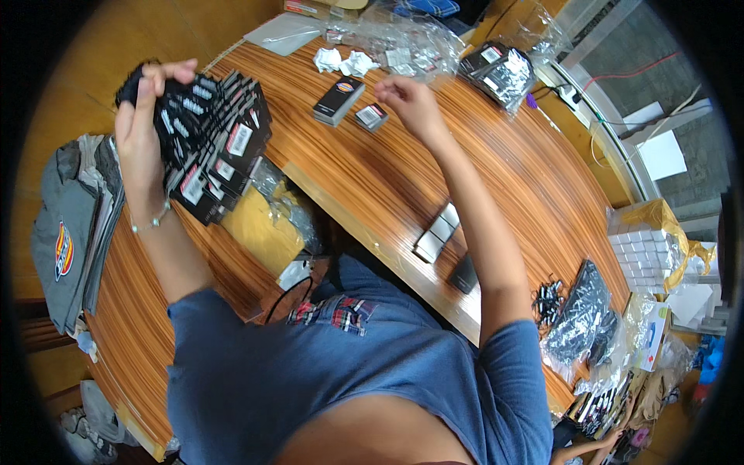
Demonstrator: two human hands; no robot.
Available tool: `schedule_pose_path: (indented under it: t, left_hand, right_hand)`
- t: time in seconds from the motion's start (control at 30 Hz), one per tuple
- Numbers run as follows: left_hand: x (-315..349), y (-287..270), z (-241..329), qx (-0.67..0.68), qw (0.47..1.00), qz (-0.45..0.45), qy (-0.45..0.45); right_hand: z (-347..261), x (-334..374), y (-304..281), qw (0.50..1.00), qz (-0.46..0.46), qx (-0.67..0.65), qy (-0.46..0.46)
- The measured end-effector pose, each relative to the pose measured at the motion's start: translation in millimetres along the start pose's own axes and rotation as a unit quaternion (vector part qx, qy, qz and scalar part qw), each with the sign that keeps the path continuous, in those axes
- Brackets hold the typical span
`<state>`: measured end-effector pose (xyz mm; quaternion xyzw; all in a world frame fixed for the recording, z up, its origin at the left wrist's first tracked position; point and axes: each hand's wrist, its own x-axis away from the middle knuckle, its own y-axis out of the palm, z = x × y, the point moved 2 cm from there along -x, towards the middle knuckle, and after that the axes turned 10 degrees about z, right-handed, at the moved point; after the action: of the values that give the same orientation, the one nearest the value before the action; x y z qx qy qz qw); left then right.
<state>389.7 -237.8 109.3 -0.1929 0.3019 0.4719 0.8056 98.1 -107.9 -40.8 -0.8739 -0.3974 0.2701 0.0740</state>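
Note:
My left hand [142,124] is raised at the left and closed round the black strings of a big bunch of black hang tags [232,143]. The tags fan out below the fingers, several with white barcode stickers. Over the table's far part hovers my right hand [411,105], its fingers curled together in a pinch; whether anything small is between them is hidden. Just below those fingertips a small stack of cards [370,116] with a barcode sticker lies on the table. Beside it sits a taller stack of black tags [339,97] with a coloured logo.
Crumpled white paper [353,63] and clear plastic bags [403,46] lie at the back. A bagged black bundle [500,74] is at the far right. White boxes [438,232] lie near the front edge. Folded grey garments [70,225] are stacked at left; wrapped white boxes [647,244] stand right.

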Motion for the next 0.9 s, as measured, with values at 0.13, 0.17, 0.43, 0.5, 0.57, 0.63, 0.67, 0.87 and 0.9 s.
schedule_pose_path:
  t: [0.13, 0.17, 0.43, 0.5, 0.57, 0.63, 0.67, 0.87, 0.9]
  left_hand:
    - [11.9, -16.3, -26.0, 0.051, 0.998, -0.014, -0.043]
    - [14.7, -18.0, -25.9, 0.072, 0.995, -0.016, -0.061]
    - [26.1, -11.4, -36.5, 0.109, 0.985, -0.119, -0.056]
    - [27.6, 0.1, -33.6, 0.115, 0.983, -0.12, -0.072]
    - [24.8, 15.2, -33.2, 0.159, 0.975, -0.136, -0.08]
    - [30.4, 19.2, -35.2, 0.146, 0.975, -0.136, -0.095]
    - [32.2, 20.7, -38.5, 0.148, 0.975, -0.144, -0.086]
    - [46.1, 54.1, -42.0, 0.212, 0.954, -0.157, -0.142]
    - [47.0, 63.4, -43.0, 0.22, 0.948, -0.168, -0.157]
  right_hand:
    - [83.0, -65.4, 35.4, 0.963, 0.057, 0.261, -0.013]
    - [94.5, -73.9, 42.9, 0.958, 0.044, 0.282, -0.007]
    - [125.2, -81.8, 77.0, 0.928, -0.036, 0.36, 0.094]
    - [142.7, -90.0, 75.7, 0.913, -0.018, 0.396, 0.095]
    - [181.6, -97.5, 63.0, 0.896, 0.036, 0.436, 0.073]
    - [166.3, -90.3, 63.0, 0.909, 0.036, 0.413, 0.05]
    - [154.5, -84.4, 59.4, 0.914, 0.038, 0.402, 0.041]
    - [40.5, -38.6, 9.5, 0.986, 0.098, 0.135, 0.008]
    - [20.5, -29.2, 0.5, 0.993, 0.097, 0.071, 0.004]
